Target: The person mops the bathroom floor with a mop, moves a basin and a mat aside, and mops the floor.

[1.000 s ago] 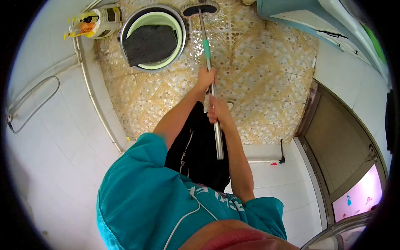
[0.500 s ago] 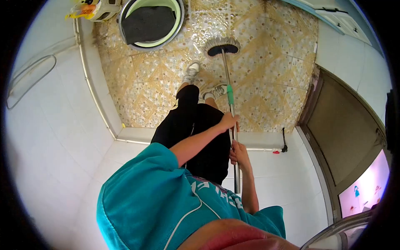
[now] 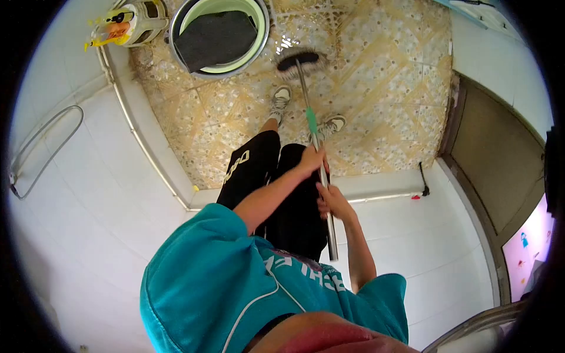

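A long-handled brush (image 3: 312,120) slants from the tiled floor up toward my body, its metal pole marked by a green section. Its dark, bristly head (image 3: 298,60) rests on wet tiles, above my shoes in the view. My left hand (image 3: 313,160) is wrapped round the pole just below the green part. Lower on the same pole, near its free end, my right hand (image 3: 334,202) grips it. Which side each arm belongs to is judged from the sleeves.
A metal basin (image 3: 266,35) holding a pale green basin (image 3: 254,50) and a dark cloth (image 3: 215,41) stands at upper left. Beside it is a rack with bottles (image 3: 138,23). Pipes (image 3: 138,138) run along the wall. A brown door (image 3: 494,153) is at right.
Since one second ago, the brush head has come closer to my feet; in the last half second it shifted slightly left and its bristles swung round. Both hands still hold the pole.
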Demonstrator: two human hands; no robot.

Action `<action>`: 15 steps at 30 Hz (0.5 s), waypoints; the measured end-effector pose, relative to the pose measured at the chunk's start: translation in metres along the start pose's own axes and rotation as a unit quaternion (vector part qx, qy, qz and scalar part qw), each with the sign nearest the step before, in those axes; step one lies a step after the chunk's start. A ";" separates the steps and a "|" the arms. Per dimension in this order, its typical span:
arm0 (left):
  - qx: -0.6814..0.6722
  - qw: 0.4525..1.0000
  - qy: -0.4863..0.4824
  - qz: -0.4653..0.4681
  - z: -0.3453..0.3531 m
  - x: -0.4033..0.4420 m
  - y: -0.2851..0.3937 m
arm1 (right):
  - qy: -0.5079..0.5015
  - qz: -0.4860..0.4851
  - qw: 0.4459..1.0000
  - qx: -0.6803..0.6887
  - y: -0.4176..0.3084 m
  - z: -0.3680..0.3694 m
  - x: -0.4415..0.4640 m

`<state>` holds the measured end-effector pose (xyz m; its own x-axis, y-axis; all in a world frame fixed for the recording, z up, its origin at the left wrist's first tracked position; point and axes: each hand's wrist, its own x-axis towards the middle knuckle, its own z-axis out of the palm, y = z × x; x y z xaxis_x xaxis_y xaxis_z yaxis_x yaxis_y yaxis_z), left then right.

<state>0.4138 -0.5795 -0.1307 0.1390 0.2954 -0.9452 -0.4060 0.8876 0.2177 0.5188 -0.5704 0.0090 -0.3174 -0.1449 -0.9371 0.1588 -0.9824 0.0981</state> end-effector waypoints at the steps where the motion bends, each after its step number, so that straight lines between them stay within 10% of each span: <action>1: 0.006 1.000 -0.002 -0.006 -0.018 0.004 0.016 | -0.003 -0.027 1.000 -0.009 -0.002 0.012 0.018; 15: 0.044 0.995 0.079 -0.029 -0.058 0.013 0.013 | -0.114 -0.135 0.917 0.356 0.076 0.031 0.066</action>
<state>0.3581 -0.5848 -0.1544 0.0135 0.1899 -0.9817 -0.3189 0.9313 0.1758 0.4809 -0.6585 -0.0347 -0.4547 0.1743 -0.8734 -0.5806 -0.8017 0.1422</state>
